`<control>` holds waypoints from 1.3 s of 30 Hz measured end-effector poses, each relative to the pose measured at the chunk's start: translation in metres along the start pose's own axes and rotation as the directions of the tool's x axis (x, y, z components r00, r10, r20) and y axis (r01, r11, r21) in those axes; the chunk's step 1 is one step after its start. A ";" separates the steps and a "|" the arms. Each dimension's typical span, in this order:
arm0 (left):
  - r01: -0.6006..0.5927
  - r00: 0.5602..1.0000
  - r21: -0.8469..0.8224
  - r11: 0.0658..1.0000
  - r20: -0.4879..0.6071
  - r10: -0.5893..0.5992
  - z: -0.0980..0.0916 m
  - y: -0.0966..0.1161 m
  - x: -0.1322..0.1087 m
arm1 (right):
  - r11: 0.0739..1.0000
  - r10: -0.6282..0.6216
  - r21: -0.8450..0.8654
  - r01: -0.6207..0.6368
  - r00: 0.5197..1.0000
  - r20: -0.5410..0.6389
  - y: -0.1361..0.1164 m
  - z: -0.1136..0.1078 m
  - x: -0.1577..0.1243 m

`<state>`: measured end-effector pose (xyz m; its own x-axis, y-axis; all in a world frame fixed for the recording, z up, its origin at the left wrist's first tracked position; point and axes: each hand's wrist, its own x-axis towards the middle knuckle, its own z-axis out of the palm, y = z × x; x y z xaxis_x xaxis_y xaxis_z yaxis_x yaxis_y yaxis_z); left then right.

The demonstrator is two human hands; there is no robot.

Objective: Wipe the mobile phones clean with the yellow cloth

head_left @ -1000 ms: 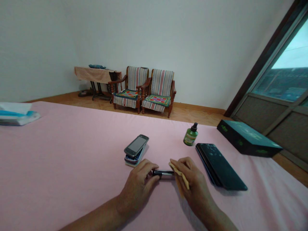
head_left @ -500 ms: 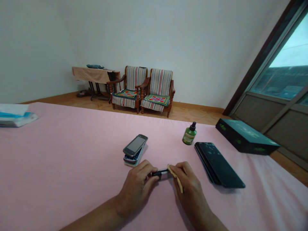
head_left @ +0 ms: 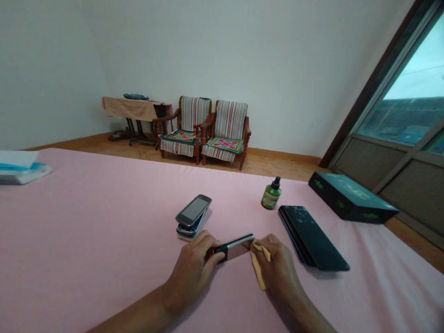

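My left hand (head_left: 196, 266) pinches one end of a dark mobile phone (head_left: 238, 247), which is tilted on edge above the pink cloth. Bunched in the fingers of my right hand (head_left: 279, 266) is a yellow cloth (head_left: 258, 268), pressed against the phone's other end. Part of the cloth hangs below my fingers. Just beyond my left hand lies a small stack of phones, with a grey touchscreen phone (head_left: 194, 210) on top. To the right of my right hand are several flat black slabs in a pile (head_left: 312, 238); their kind I cannot tell.
A green spray bottle (head_left: 271, 194) stands behind the black pile. At the right edge lies a black box (head_left: 350, 196), and at the far left a white and blue packet (head_left: 22, 173). Everything rests on the pink-covered table (head_left: 104, 222). Two wooden chairs (head_left: 204, 129) stand by the wall.
The phone in my left hand has turned so that more of its flat face and length shows. My right hand has shifted slightly right with the yellow cloth, more of which is visible.
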<state>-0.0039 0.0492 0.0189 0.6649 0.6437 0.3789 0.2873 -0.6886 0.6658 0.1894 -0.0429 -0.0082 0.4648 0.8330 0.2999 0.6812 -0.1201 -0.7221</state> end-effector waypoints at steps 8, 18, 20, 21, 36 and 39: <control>0.076 0.997 -0.042 0.996 0.018 -0.075 0.000 0.001 0.004 | 0.996 0.020 0.084 -0.020 1.000 -0.004 -0.001 0.000 0.003; 0.127 0.991 -0.136 0.983 -0.019 -0.131 0.004 -0.001 0.000 | 0.970 0.051 0.241 -0.046 0.999 -0.016 -0.002 0.001 0.006; 0.129 0.990 -0.208 0.970 -0.037 -0.139 0.007 -0.004 0.000 | 0.953 0.079 0.294 -0.075 0.997 -0.004 -0.005 -0.003 0.007; 0.129 0.989 -0.246 0.961 -0.042 -0.144 0.008 -0.005 0.000 | 0.945 0.091 0.316 -0.088 0.996 0.006 -0.006 -0.005 0.008; 0.232 0.960 -0.774 0.590 0.084 -0.267 0.027 -0.006 -0.005 | 0.455 0.192 0.765 -0.456 0.889 0.415 -0.038 0.015 -0.015; 0.234 0.960 -0.782 0.578 0.091 -0.265 0.026 -0.007 -0.004 | 0.475 0.190 0.753 -0.454 0.889 0.417 -0.038 0.019 -0.018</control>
<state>0.0095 0.0421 -0.0041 0.6250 0.7700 0.1284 -0.2178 0.0140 0.9759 0.1445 -0.0427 0.0018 0.3068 0.9429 -0.1299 -0.3135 -0.0287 -0.9492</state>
